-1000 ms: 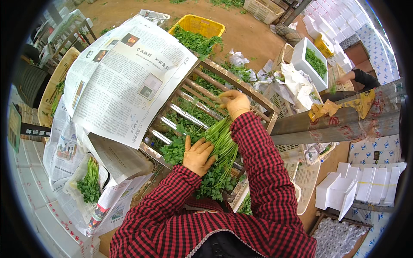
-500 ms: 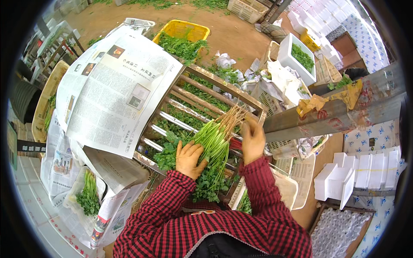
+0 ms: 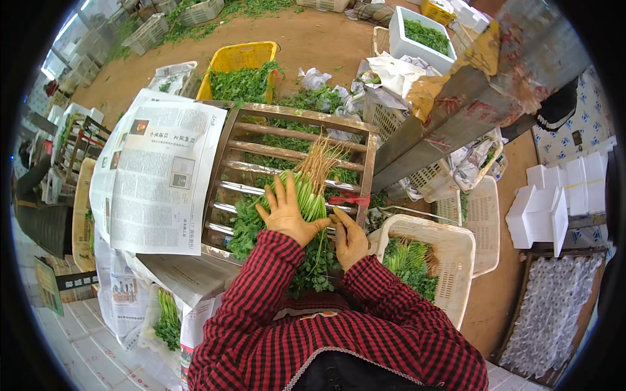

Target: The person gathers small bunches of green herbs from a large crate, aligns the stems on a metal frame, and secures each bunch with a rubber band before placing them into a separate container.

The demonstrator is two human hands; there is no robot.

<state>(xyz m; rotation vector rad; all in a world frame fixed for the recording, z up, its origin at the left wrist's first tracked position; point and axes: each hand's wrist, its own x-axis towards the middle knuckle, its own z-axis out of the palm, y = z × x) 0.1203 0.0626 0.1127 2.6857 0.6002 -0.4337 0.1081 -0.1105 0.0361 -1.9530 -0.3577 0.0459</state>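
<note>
A bunch of leafy green stalks (image 3: 312,202) lies on a slatted metal rack (image 3: 222,153), its pale brown roots pointing away from me and its leaves toward me. My left hand (image 3: 287,212) rests over the left side of the stems, open, with fingers spread. Close by the stems' right edge is my right hand (image 3: 351,241), its fingers bent and drawn together near the thumb. Whatever lies between those fingertips is too small to make out. Red ties (image 3: 352,199) hang on the rack's right side, just beyond my right hand.
Newspaper sheets (image 3: 163,176) cover the rack's left end. A white crate (image 3: 456,260) of rooted greens stands at my right. Beyond the rack are a yellow crate (image 3: 242,58) and a white foam box (image 3: 398,32) of greens. A metal beam (image 3: 450,117) slants in from the right.
My right hand has come down from the roots to the lower stems. My left hand has lifted and spread its fingers over the bunch. The view has turned, showing more of the right crate.
</note>
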